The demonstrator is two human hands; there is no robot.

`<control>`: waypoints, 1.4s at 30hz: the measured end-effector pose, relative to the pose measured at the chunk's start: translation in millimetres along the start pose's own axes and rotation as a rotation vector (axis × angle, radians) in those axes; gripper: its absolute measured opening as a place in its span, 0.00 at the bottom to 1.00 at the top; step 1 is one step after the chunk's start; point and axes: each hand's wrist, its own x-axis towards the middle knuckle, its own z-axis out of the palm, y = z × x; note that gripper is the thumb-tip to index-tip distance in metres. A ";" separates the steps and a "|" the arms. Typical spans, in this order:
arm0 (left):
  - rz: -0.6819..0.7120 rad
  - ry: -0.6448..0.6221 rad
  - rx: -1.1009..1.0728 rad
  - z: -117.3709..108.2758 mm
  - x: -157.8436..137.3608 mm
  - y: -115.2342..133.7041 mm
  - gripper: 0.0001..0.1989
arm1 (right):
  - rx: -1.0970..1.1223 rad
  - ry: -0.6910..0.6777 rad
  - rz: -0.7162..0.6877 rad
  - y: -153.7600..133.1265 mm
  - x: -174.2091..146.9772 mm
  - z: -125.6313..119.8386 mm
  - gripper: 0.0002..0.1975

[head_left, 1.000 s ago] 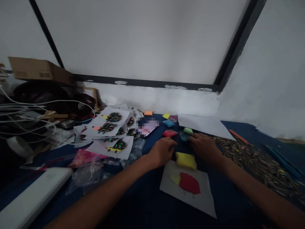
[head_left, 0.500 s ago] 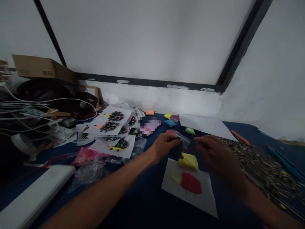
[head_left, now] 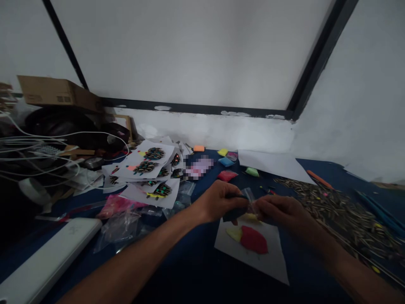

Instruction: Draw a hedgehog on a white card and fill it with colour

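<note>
My left hand [head_left: 218,202] is closed on a small clear plastic packet [head_left: 249,195] with something dark inside, most likely modelling clay. From the other side, the fingers of my right hand [head_left: 276,207] pinch the packet's clear end. Just below both hands lies a white paper sheet [head_left: 272,270] bearing a flat red clay shape [head_left: 254,240] joined to a pale yellow one [head_left: 234,233]. A yellow packet at the sheet's top edge is mostly hidden by my fingers. Beyond my hands sits a red clay packet [head_left: 227,175].
Blue [head_left: 225,162], green [head_left: 252,172], yellow [head_left: 222,152] and orange [head_left: 199,148] clay pieces lie toward the wall. Finished-looking hedgehog sheets [head_left: 148,160] are piled left, near plastic bags [head_left: 120,228] and a white box-like device [head_left: 53,257]. Many short sticks [head_left: 341,211] spread on the right.
My right hand has moved left and taken hold of the clear end of the packet in my left hand. The red packet behind now shows fully.
</note>
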 end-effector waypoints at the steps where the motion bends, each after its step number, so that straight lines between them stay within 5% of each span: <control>1: -0.007 -0.012 0.009 -0.3 -0.9 -1.5 0.15 | -0.004 -0.007 0.008 -0.5 -0.6 1.1 0.21; 12: 0.016 -0.077 0.210 -5.0 -5.3 -0.6 0.11 | 0.014 -0.048 0.006 0.3 -3.1 3.9 0.18; 19: -0.013 0.067 -0.035 -1.9 -2.4 -5.6 0.14 | 0.083 0.038 0.021 5.4 -4.5 6.6 0.15; 24: -0.021 0.030 0.030 -1.2 -4.5 -1.9 0.12 | 0.046 -0.009 -0.028 6.2 -4.3 8.2 0.16; 29: -0.032 0.006 0.072 -1.3 -6.0 -1.3 0.11 | -0.054 0.117 -0.022 13.4 -7.6 14.0 0.09; 42: -0.006 0.094 0.093 2.7 -4.3 -5.9 0.17 | -0.528 0.350 -0.415 17.0 -14.1 19.8 0.07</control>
